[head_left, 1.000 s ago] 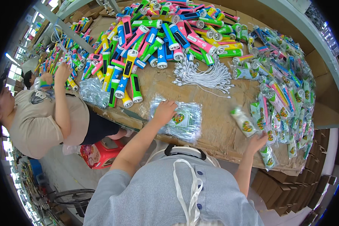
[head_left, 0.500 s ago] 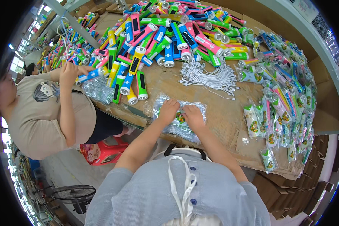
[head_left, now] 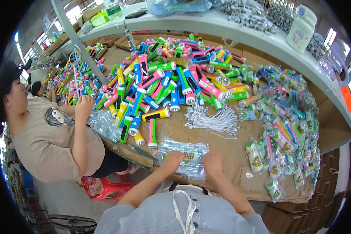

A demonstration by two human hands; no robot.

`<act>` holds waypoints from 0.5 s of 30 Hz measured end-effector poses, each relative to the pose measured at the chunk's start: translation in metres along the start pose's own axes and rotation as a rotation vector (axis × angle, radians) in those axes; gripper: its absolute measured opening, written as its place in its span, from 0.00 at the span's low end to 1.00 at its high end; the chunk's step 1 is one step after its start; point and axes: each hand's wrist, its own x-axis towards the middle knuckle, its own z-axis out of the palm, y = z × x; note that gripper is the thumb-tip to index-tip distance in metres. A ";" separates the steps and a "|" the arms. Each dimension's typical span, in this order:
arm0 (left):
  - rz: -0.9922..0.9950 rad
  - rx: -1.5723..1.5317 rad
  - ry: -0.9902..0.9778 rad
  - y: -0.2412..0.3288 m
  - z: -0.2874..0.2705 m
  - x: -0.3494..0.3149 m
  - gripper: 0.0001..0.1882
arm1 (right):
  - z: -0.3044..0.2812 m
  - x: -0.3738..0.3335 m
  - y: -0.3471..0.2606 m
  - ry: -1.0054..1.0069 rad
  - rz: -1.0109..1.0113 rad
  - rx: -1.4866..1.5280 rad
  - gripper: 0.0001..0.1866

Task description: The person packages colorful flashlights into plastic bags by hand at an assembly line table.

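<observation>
"Since the right hand (head_left: 212, 165) was over by the bagged flashlights (head_left: 284, 144) a second ago, where is it now?"

"At the right edge of the stack of clear printed bags (head_left: 191, 165), fingers curled. The left hand (head_left: 173, 161) rests on the stack's left part."

"Gripping anything?"

"I can't tell whether either hand pinches a bag. No flashlight shows in them."

"What does the change mean for the work?"

"I'd judge that attention is back on the bags between the hands; the bagged flashlights lie well to the right of the grip."

"Anything else different?"

"A yellow flashlight (head_left: 156, 114) now lies crosswise beyond the left hand, near the loose flashlights (head_left: 175, 84). The white cables (head_left: 210, 119) are beyond the right hand."
</observation>
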 end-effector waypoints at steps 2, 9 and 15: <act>0.117 -0.006 0.066 0.003 0.004 -0.004 0.05 | 0.002 0.008 -0.012 0.041 0.007 0.161 0.05; 0.177 -0.066 -0.017 -0.007 0.005 -0.019 0.13 | 0.024 0.046 -0.028 -0.072 -0.111 0.684 0.09; 0.189 -0.069 0.037 -0.005 0.000 -0.017 0.14 | 0.007 0.058 -0.012 -0.313 -0.176 0.888 0.09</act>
